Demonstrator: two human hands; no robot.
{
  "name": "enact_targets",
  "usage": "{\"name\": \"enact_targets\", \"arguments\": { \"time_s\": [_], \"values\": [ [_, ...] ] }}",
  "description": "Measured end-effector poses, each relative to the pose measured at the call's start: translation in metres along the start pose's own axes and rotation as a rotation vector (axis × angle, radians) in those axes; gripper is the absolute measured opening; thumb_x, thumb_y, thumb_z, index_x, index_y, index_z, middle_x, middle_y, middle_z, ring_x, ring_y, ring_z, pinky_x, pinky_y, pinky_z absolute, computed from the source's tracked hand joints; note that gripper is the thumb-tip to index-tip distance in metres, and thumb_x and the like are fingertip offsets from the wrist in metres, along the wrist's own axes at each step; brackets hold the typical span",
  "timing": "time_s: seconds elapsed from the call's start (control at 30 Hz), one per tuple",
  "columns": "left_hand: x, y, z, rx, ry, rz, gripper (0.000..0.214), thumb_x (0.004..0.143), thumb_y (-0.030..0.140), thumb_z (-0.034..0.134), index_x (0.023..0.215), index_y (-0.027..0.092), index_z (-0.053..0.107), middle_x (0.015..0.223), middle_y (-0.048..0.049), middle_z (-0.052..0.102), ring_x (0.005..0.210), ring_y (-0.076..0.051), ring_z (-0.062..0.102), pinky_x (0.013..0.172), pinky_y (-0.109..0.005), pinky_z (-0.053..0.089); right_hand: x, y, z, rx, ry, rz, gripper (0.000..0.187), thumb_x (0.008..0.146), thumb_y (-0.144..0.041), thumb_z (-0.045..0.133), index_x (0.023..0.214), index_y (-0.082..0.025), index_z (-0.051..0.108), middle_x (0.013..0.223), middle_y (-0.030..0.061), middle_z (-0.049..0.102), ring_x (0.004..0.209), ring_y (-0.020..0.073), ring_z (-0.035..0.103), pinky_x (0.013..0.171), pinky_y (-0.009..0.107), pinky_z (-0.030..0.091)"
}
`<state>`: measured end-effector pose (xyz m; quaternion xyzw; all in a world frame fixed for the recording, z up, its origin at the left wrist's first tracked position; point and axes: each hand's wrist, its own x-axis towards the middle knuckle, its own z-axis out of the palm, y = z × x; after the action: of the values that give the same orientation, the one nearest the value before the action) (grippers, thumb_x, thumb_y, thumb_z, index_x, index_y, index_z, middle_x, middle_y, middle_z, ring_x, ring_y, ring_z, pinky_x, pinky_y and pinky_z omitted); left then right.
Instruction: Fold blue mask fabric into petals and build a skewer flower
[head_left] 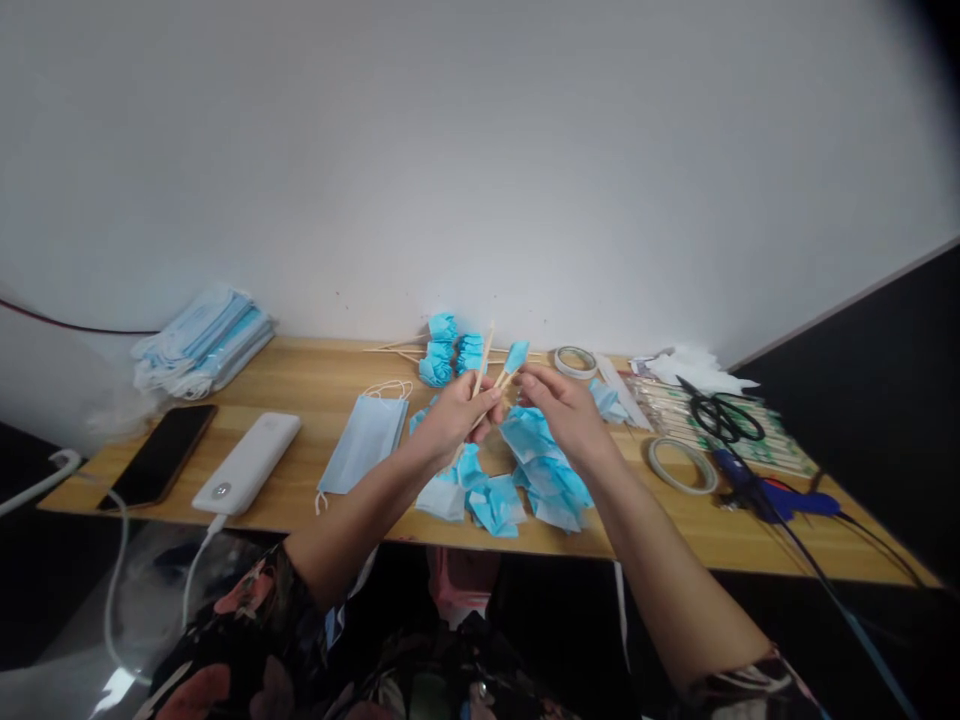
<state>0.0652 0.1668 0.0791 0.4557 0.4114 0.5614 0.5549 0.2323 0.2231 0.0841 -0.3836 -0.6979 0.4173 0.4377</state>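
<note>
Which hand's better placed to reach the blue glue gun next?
Probably the right hand: the blue glue gun lies on that side, while the left hand is farther away and holds wooden sticks.

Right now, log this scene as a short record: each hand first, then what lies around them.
Left hand: holds thin wooden sticks
Stick tip: blue piece
Right hand: fingertips beside the sticks; contact unclear
Under hands: loose blue pieces
Beyond hands: ruffled blue bundles
To the left: single face mask, white power bank, dark phone, mask stack
To the right: tape roll, scissors, blue glue gun
</note>
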Motion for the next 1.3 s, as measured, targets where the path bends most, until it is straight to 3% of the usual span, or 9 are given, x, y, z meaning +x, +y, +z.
{"name": "enact_targets", "arguments": {
  "time_s": [0.1, 0.2, 0.5, 0.73, 0.93, 1.07, 1.13, 1.3],
  "values": [
    [-0.005, -0.005, 0.001, -0.029, -0.008, -0.028, 0.043, 0.083, 0.05, 0.077, 0.093, 0.021, 0.048, 0.062, 0.0065, 0.063, 0.035, -0.005, 0.043, 0.037, -0.019, 0.024, 0.0, -0.008, 0.008, 0.165, 0.037, 0.097, 0.037, 0.075, -0.058, 0.076, 0.078, -0.022, 0.07, 0.072, -0.0017, 0.066, 0.067, 0.0144, 0.06, 0.067, 0.03, 0.057],
    [-0.01, -0.008, 0.001, -0.073, 0.016, -0.068, 0.049, 0.08, 0.057, 0.077, 0.093, 0.021, 0.047, 0.064, 0.0044, 0.066, 0.036, -0.007, 0.047, 0.037, -0.019, 0.025, -0.003, -0.012, 0.015, 0.219, 0.063, 0.138, 0.036, 0.07, -0.055, 0.079, 0.07, -0.021, 0.067, 0.062, -0.004, 0.057, 0.059, 0.0117, 0.05, 0.061, 0.027, 0.052],
    [-0.02, -0.017, 0.008, -0.162, 0.11, -0.064, 0.053, 0.078, 0.063, 0.078, 0.087, 0.019, 0.05, 0.067, 0.0022, 0.066, 0.039, -0.008, 0.053, 0.038, -0.019, 0.034, -0.007, -0.013, 0.03, 0.173, 0.139, 0.145, 0.037, 0.069, -0.056, 0.076, 0.068, -0.021, 0.063, 0.062, -0.0039, 0.056, 0.058, 0.0118, 0.049, 0.059, 0.028, 0.043],
    [-0.022, -0.022, 0.008, -0.193, 0.177, -0.095, 0.043, 0.082, 0.053, 0.079, 0.082, 0.018, 0.054, 0.06, 0.0033, 0.06, 0.045, -0.009, 0.055, 0.044, -0.02, 0.039, -0.012, -0.011, 0.031, 0.235, -0.004, 0.175, 0.038, 0.076, -0.057, 0.07, 0.066, -0.022, 0.058, 0.06, -0.005, 0.053, 0.056, 0.0109, 0.048, 0.057, 0.027, 0.042],
    [-0.019, -0.021, 0.006, -0.217, 0.256, -0.107, 0.033, 0.092, 0.044, 0.072, 0.081, 0.016, 0.056, 0.054, 0.0089, 0.044, 0.04, -0.006, 0.041, 0.043, -0.018, 0.029, -0.013, -0.01, 0.03, 0.313, -0.024, 0.257, 0.041, 0.072, -0.06, 0.075, 0.076, -0.02, 0.065, 0.062, -0.0053, 0.054, 0.055, 0.0105, 0.048, 0.055, 0.025, 0.043],
    [-0.019, -0.02, -0.003, -0.265, 0.392, -0.063, 0.03, 0.095, 0.039, 0.07, 0.084, 0.016, 0.054, 0.052, 0.0117, 0.038, 0.038, -0.003, 0.032, 0.042, -0.016, 0.021, -0.017, -0.014, 0.028, 0.398, -0.079, 0.284, 0.041, 0.074, -0.06, 0.075, 0.08, -0.02, 0.067, 0.065, -0.0053, 0.052, 0.055, 0.01, 0.045, 0.049, 0.023, 0.039],
    [-0.022, -0.02, -0.005, -0.252, 0.35, -0.072, 0.032, 0.093, 0.042, 0.072, 0.084, 0.017, 0.054, 0.052, 0.0106, 0.041, 0.038, -0.004, 0.037, 0.041, -0.017, 0.024, -0.018, -0.016, 0.027, 0.398, -0.102, 0.27, 0.04, 0.077, -0.06, 0.073, 0.083, -0.021, 0.066, 0.068, -0.0045, 0.054, 0.056, 0.0104, 0.046, 0.048, 0.023, 0.039],
    [-0.029, -0.02, 0.001, -0.235, 0.125, -0.157, 0.04, 0.086, 0.051, 0.078, 0.09, 0.017, 0.057, 0.071, -0.0008, 0.069, 0.054, -0.015, 0.067, 0.054, -0.025, 0.052, -0.015, -0.013, 0.025, 0.167, -0.042, 0.131, 0.037, 0.084, -0.059, 0.062, 0.081, -0.023, 0.061, 0.071, -0.0032, 0.057, 0.056, 0.0122, 0.051, 0.052, 0.026, 0.044]
  ]
}}
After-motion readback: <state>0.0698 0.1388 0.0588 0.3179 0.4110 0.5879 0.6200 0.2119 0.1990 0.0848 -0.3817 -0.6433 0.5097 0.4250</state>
